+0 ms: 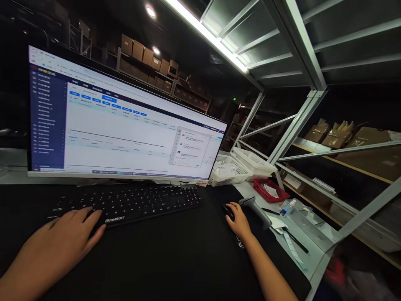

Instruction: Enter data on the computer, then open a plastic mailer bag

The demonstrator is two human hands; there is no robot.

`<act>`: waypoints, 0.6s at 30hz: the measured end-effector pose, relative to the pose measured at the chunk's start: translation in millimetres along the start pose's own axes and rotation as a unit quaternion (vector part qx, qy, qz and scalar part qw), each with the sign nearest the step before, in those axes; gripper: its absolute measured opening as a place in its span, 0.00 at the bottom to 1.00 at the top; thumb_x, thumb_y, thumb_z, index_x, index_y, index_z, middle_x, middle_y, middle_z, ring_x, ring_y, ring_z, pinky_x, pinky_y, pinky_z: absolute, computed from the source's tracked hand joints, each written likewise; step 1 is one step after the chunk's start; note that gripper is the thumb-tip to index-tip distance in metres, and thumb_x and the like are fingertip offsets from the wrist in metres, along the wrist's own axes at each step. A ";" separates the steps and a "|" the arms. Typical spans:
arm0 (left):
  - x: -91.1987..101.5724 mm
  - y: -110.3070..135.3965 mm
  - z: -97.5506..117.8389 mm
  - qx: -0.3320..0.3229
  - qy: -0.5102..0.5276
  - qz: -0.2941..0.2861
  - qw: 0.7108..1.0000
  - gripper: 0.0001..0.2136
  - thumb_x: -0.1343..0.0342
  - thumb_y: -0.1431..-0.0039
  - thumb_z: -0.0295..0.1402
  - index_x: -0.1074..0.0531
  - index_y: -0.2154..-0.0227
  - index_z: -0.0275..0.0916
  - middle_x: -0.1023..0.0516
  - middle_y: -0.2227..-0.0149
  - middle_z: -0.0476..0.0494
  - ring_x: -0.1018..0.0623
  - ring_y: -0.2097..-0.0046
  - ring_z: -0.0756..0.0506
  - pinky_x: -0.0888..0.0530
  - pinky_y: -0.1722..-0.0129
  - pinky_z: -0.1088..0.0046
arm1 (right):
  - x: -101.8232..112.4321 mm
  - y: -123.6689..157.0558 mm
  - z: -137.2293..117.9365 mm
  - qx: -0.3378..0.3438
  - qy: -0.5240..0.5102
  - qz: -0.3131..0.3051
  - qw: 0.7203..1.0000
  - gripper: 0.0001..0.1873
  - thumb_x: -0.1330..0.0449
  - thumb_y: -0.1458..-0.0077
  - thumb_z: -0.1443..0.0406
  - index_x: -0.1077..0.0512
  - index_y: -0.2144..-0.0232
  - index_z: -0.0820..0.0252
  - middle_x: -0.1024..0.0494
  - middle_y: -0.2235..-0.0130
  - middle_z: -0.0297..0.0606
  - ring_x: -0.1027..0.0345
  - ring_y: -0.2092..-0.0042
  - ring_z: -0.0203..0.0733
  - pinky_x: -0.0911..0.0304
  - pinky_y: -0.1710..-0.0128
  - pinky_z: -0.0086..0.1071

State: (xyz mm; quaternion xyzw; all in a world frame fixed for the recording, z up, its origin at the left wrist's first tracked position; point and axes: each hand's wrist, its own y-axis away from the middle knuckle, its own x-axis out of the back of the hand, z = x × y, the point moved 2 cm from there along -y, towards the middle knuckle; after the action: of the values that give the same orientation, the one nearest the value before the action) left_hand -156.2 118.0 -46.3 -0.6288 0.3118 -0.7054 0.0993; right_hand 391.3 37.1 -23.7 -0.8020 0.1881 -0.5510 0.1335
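Note:
My left hand (64, 238) rests at the left end of a black keyboard (140, 202), its fingers stretched out over the keys and the thumb apart. On the right, my right hand (239, 221) is curled over a dark computer mouse (228, 212), which is mostly covered by the fingers. Both the keyboard and the mouse lie on a large black desk mat (169, 259). A wide monitor (119, 138) stands behind the keyboard, showing a page with a dark side menu and a small chat window. Just right of the mouse lies a grey handheld scanner (255, 209).
White plastic baskets (230, 169) and a red tray (271, 190) stand right of the monitor. A small bottle (287, 207), a black pen (297, 241) and paper lie nearer. A metal rack post (316, 267) borders the desk; shelves with cardboard boxes (366, 144) are beyond.

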 end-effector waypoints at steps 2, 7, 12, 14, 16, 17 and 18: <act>1.7 -1.0 0.9 -0.001 0.002 0.004 1.000 0.35 0.69 0.38 0.49 0.21 0.52 0.33 0.18 0.47 0.26 0.20 0.47 0.30 0.27 0.43 0.47 | -0.7 0.0 0.7 0.004 -0.002 0.000 1.000 0.26 0.40 0.43 0.65 0.27 0.42 0.52 0.31 0.37 0.44 0.29 0.39 0.50 0.34 0.36 0.45; 4.3 -2.3 2.0 -0.001 0.014 0.005 1.000 0.34 0.67 0.38 0.49 0.21 0.52 0.32 0.18 0.49 0.26 0.20 0.49 0.30 0.27 0.43 0.45 | -2.2 -0.3 3.7 0.016 -0.017 -0.006 1.000 0.25 0.40 0.41 0.63 0.27 0.42 0.52 0.31 0.37 0.44 0.30 0.38 0.49 0.35 0.35 0.44; 2.4 -1.9 0.4 -0.001 0.016 0.005 1.000 0.35 0.68 0.38 0.49 0.20 0.52 0.32 0.18 0.47 0.26 0.21 0.47 0.30 0.28 0.42 0.46 | -3.3 -0.4 6.1 0.023 -0.033 -0.014 0.999 0.24 0.41 0.39 0.61 0.27 0.41 0.53 0.33 0.36 0.45 0.31 0.37 0.50 0.36 0.34 0.46; 0.6 -1.6 -0.6 -0.005 0.015 0.005 1.000 0.35 0.68 0.38 0.49 0.20 0.51 0.32 0.18 0.48 0.26 0.21 0.47 0.30 0.28 0.42 0.46 | -3.6 -0.5 6.4 0.026 -0.036 -0.017 0.999 0.25 0.41 0.39 0.61 0.28 0.40 0.53 0.33 0.36 0.46 0.31 0.37 0.51 0.36 0.34 0.46; -1.4 -1.3 -1.4 -0.008 0.013 0.005 1.000 0.35 0.67 0.38 0.49 0.20 0.51 0.32 0.18 0.48 0.26 0.21 0.48 0.30 0.27 0.43 0.46 | -4.0 -0.5 6.4 0.026 -0.037 -0.019 0.999 0.26 0.41 0.39 0.61 0.29 0.39 0.54 0.33 0.36 0.46 0.31 0.37 0.51 0.36 0.34 0.47; -2.2 -1.0 -1.7 -0.010 0.010 0.005 1.000 0.34 0.67 0.38 0.49 0.20 0.51 0.32 0.18 0.48 0.25 0.21 0.48 0.30 0.27 0.43 0.46 | -4.1 -0.5 6.3 0.025 -0.036 -0.019 0.999 0.26 0.41 0.39 0.61 0.29 0.39 0.54 0.33 0.36 0.46 0.31 0.37 0.51 0.36 0.34 0.47; -2.7 -0.8 -1.8 -0.010 0.007 0.004 1.000 0.34 0.67 0.38 0.49 0.20 0.51 0.32 0.18 0.48 0.25 0.21 0.48 0.30 0.28 0.43 0.46 | -4.2 -0.6 6.1 0.024 -0.035 -0.019 0.999 0.26 0.41 0.40 0.61 0.29 0.39 0.54 0.33 0.35 0.46 0.31 0.37 0.50 0.36 0.34 0.47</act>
State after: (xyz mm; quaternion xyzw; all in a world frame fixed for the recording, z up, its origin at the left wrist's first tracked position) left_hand -157.2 120.7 -48.2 -0.6237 0.3221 -0.7060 0.0937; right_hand 395.7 39.6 -29.2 -0.8205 0.1551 -0.5297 0.1486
